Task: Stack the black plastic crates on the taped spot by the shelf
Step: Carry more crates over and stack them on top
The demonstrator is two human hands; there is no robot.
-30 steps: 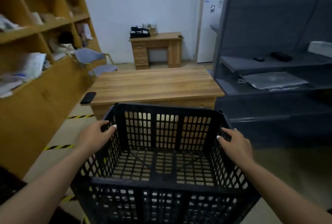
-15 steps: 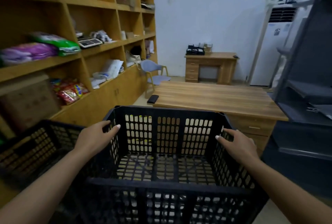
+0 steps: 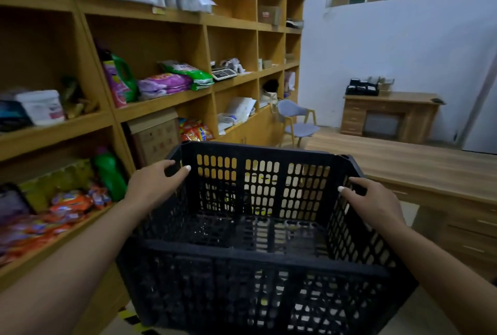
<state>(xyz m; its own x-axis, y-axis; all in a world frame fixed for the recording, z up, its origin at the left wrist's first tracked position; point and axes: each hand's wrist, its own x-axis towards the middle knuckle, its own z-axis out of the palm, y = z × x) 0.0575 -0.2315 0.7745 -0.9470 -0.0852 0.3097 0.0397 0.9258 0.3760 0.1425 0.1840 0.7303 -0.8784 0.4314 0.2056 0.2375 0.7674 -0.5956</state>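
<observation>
I carry a black plastic crate (image 3: 258, 251) with slotted walls in front of me, held up off the floor. My left hand (image 3: 154, 182) grips its left rim and my right hand (image 3: 375, 204) grips its right rim. The crate is empty inside. Through its far wall and below its near left corner I glimpse yellow-and-black floor tape (image 3: 126, 317). The tall wooden shelf (image 3: 166, 103) stands close on my left. No other crate shows in this view.
The shelf holds bags, bottles, boxes and a scale. A long wooden table (image 3: 430, 170) lies to the right, a blue chair (image 3: 297, 119) beyond the crate, and a small wooden desk (image 3: 390, 117) at the white back wall.
The view has swung left from the table and grey rack to the wooden shelf. The crate stays in both hands. A second crate seen low on the left half a second ago is out of view.
</observation>
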